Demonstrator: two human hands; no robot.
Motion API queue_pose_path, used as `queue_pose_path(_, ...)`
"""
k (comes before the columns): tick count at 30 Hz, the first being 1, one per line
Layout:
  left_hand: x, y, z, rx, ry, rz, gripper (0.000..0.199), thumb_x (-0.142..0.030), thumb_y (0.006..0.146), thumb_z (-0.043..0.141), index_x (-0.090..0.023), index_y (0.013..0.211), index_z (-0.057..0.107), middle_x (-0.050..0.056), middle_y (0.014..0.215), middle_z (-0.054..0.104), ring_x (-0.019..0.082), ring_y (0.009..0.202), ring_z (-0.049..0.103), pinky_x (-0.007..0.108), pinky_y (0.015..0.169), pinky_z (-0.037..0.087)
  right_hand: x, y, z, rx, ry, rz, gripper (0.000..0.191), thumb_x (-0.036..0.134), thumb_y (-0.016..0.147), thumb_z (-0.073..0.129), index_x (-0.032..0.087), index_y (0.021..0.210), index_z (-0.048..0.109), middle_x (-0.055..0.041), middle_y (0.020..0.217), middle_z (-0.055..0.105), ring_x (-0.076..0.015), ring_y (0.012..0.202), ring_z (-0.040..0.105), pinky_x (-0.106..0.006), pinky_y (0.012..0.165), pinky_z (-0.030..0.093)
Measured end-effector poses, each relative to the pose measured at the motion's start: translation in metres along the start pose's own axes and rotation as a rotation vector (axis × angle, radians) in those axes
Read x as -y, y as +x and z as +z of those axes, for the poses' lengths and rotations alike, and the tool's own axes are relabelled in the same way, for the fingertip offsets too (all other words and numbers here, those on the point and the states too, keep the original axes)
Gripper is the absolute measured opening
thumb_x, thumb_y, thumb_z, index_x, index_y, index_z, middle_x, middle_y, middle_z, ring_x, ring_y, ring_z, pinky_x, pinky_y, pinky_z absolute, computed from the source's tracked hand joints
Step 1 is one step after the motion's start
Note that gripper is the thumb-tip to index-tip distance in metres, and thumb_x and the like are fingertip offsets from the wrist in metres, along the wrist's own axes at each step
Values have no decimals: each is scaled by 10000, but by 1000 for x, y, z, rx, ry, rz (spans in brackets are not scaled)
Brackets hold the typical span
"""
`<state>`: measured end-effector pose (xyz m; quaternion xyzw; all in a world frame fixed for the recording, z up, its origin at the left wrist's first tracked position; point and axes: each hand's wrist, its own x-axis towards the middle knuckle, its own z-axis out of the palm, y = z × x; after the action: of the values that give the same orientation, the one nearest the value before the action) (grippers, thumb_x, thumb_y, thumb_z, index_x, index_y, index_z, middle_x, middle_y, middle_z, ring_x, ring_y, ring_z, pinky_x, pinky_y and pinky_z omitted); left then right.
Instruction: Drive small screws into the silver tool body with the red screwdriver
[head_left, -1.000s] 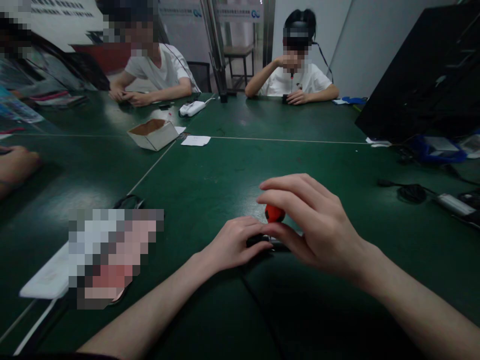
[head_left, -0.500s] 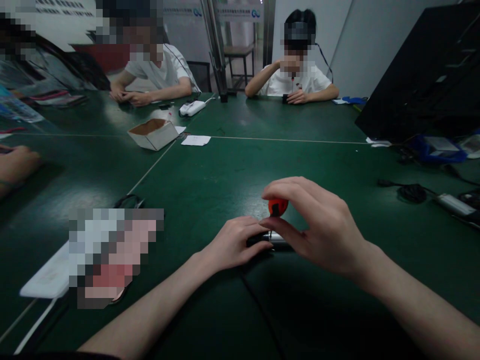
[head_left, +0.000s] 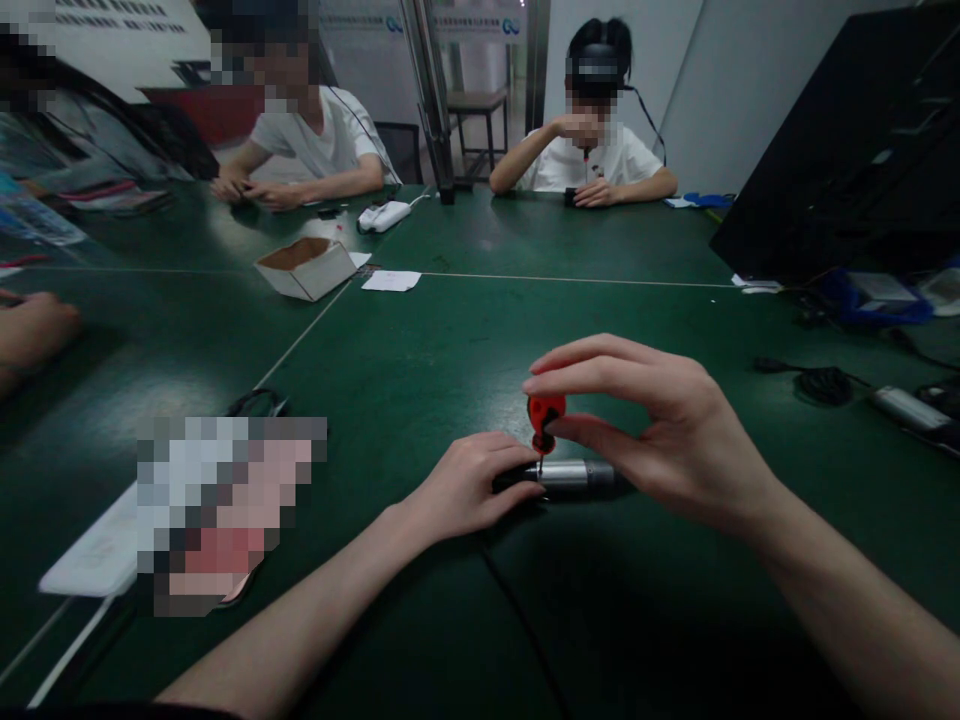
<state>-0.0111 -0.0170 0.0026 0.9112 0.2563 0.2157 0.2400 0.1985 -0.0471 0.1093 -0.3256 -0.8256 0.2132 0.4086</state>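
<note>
"Fingers?"
"Right hand (head_left: 667, 440) pinches the bulbous red driver (head_left: 547, 410); left hand (head_left: 472, 483) clamps the smooth metal tube (head_left: 568, 474) by its 9-o'clock end."
"Where, though?"
"Both 5 o'clock from centre, green table (head_left: 450, 340)."

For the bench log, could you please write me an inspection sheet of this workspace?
Surface: green table, pale seam lines across it.
Things in hand: small red-and-black screwdriver, roughly upright, its shaft meeting a black-and-silver cylinder that lies sideways.
Clutter: open box, paper slip, blue tray; items at near left are blurred.
Hands: left hand grips the cylinder's black end; right hand holds the screwdriver's handle.
Cables: coiled black cable at right; thin dark cord near the left forearm.
Surroundings: two people in white shirts opposite, another person's hand at left, large dark panel at right.
</note>
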Motion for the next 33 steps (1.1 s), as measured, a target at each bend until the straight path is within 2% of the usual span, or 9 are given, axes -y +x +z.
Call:
queue_pose_path(4, 1, -1, 1, -6, 7, -3, 213, -325, 933, 554, -166, 1028, 658, 71, 955, 684, 202, 889, 636, 301, 769, 492, -1, -1, 1, 26, -64, 0, 345, 34, 851, 591, 178, 1164, 590, -16, 1132, 667, -140, 1049, 617, -270, 914, 498)
queue_pose_path(9, 0, 0, 0, 14, -2, -9, 230, -340, 942, 536, -161, 1019, 660, 73, 953, 683, 200, 871, 639, 294, 748, 495, -1, -2, 8, -15, -84, 70, 232, 181, 844, 673, 181, 1022, 524, -32, 1033, 663, -151, 901, 653, -274, 775, 531)
queue_pose_path(14, -1, 0, -1, 31, -5, -18, 228, -330, 947, 530, -166, 1042, 657, 72, 967, 687, 205, 900, 640, 302, 775, 497, -3, -3, 10, -36, 15, 121, 353, 161, 833, 684, 188, 1082, 435, -40, 1057, 669, -161, 998, 653, -280, 842, 549)
queue_pose_path(17, 0, 0, -1, 32, -4, -16, 231, -331, 940, 542, -173, 1069, 651, 69, 967, 688, 203, 907, 639, 303, 787, 498, -3, -3, 7, -22, -34, 107, 297, 200, 857, 668, 187, 1086, 481, -50, 1075, 661, -177, 998, 650, -309, 843, 554)
queue_pose_path(19, 2, 0, 0, 31, 0, -12, 225, -326, 933, 554, -176, 1072, 649, 67, 962, 686, 198, 900, 638, 299, 783, 495, -3, -2, 5, -22, -96, 69, 253, 165, 872, 635, 188, 1102, 532, -53, 1094, 643, -177, 1001, 635, -316, 855, 542)
queue_pose_path(24, 2, 1, 0, 22, 12, -1, 219, -326, 934, 554, -175, 1059, 651, 67, 962, 684, 199, 894, 635, 296, 766, 489, -3, 1, 2, 3, -185, 23, 375, 29, 872, 545, 195, 1208, 569, -48, 1150, 593, -147, 1036, 588, -272, 875, 503)
queue_pose_path(26, 1, 0, 0, 24, 7, -4, 218, -328, 936, 551, -173, 1051, 652, 68, 971, 688, 199, 900, 638, 298, 775, 492, -3, 1, 3, 5, -198, 4, 338, 76, 871, 593, 176, 1192, 560, -39, 1099, 616, -138, 991, 595, -258, 849, 502)
queue_pose_path(30, 0, 0, 0, 27, 1, -23, 232, -335, 936, 550, -177, 1071, 654, 72, 994, 691, 204, 921, 643, 303, 793, 499, -4, -1, 6, -44, -251, 27, 279, 207, 820, 713, 168, 1024, 527, -9, 912, 633, -123, 794, 617, -239, 693, 512)
queue_pose_path(33, 0, 0, -1, 34, -5, -27, 231, -330, 933, 555, -176, 1073, 655, 70, 990, 691, 204, 919, 644, 308, 794, 502, -5, -2, 9, -39, -194, 94, 338, 220, 823, 712, 186, 1040, 456, -11, 923, 652, -125, 779, 642, -232, 663, 525)
